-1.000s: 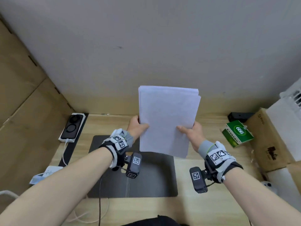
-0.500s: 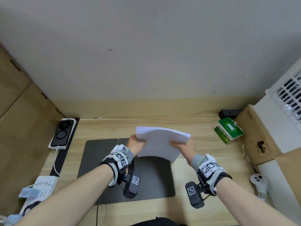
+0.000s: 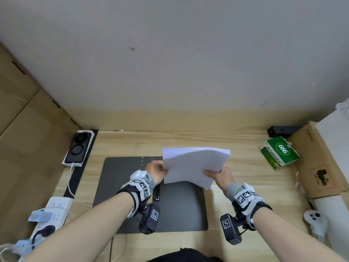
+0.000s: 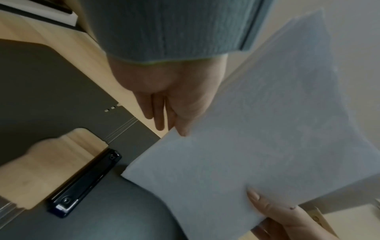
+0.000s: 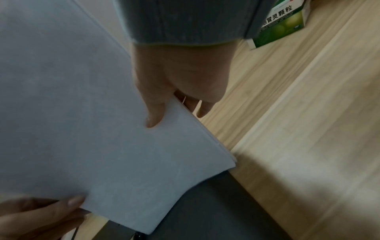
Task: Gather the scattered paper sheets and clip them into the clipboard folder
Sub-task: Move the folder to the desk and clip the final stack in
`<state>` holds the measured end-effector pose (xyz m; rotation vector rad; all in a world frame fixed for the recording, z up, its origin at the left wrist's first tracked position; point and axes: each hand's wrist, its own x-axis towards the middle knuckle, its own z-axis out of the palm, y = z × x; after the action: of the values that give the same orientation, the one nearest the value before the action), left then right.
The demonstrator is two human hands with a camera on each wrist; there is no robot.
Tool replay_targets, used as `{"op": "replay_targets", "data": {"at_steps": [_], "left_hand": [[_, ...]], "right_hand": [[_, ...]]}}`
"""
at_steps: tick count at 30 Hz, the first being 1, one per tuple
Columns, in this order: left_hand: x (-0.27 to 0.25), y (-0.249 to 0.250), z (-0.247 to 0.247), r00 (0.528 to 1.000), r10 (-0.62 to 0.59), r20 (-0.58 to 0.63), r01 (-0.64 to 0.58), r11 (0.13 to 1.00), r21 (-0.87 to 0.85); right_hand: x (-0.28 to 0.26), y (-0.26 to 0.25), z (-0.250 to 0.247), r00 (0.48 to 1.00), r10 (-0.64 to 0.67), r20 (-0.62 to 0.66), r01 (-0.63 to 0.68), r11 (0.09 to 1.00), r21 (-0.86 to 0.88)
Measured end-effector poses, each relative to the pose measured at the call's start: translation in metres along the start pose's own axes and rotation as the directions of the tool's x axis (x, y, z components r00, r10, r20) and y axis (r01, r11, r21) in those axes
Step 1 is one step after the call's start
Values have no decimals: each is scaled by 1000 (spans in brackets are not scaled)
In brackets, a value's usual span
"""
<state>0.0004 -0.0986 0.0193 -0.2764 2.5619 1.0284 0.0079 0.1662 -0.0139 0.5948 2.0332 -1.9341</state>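
A stack of white paper sheets (image 3: 192, 165) (image 4: 257, 138) (image 5: 82, 113) hangs tilted above the open dark grey clipboard folder (image 3: 175, 210) (image 4: 41, 89) on the desk. My left hand (image 3: 157, 170) (image 4: 174, 100) pinches the stack's left edge, thumb on top. The right hand (image 3: 219, 175) (image 5: 174, 91) grips the right edge, thumb on top and fingers beneath. The folder's black clip (image 3: 156, 193) (image 4: 84, 183) lies at the fold, just under my left wrist. The stack's near corner hovers over the folder's right half.
A green box (image 3: 279, 155) (image 5: 281, 22) and cardboard boxes (image 3: 317, 161) stand at the right. A phone on a charger (image 3: 78, 148) and a power strip (image 3: 51, 212) lie at the left. A white controller (image 3: 314, 221) sits at the right edge.
The stack went from upright in front of the wall to tilted nearly flat, lowered towards the folder. Both hands kept their hold and came down with it.
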Motion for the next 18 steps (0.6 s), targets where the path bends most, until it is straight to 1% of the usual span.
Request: {"op": "replay_targets", "data": {"at_steps": [3, 5, 7, 9, 11, 13, 16, 18], "left_hand": [[13, -3, 1, 1000, -14, -18, 13, 999, -50], [16, -7, 2, 999, -29, 21, 30, 998, -54], [24, -10, 7, 992, -90, 90, 95, 994, -50], [27, -18, 19, 976, -153, 154, 163, 985, -58], [22, -28, 29, 961, -205, 187, 219, 974, -58], [23, -49, 55, 932, -253, 261, 267, 963, -21], [20, -68, 74, 893, -304, 332, 324, 946, -6], [19, -74, 78, 886, -310, 345, 341, 940, -31]], "right_hand": [[15, 2, 0, 1000, -1, 23, 2, 1000, -13], [19, 2, 0, 999, -2, 48, 3, 1000, -31], [27, 6, -2, 996, 29, 80, -23, 997, -68], [33, 20, -3, 992, 58, 113, -45, 992, -115], [29, 34, -2, 990, 80, 113, -62, 986, -158], [26, 60, -6, 985, 138, 107, -114, 972, -205], [17, 81, -8, 977, 186, 101, -161, 963, -218], [12, 85, -8, 976, 197, 89, -176, 962, -208]]}}
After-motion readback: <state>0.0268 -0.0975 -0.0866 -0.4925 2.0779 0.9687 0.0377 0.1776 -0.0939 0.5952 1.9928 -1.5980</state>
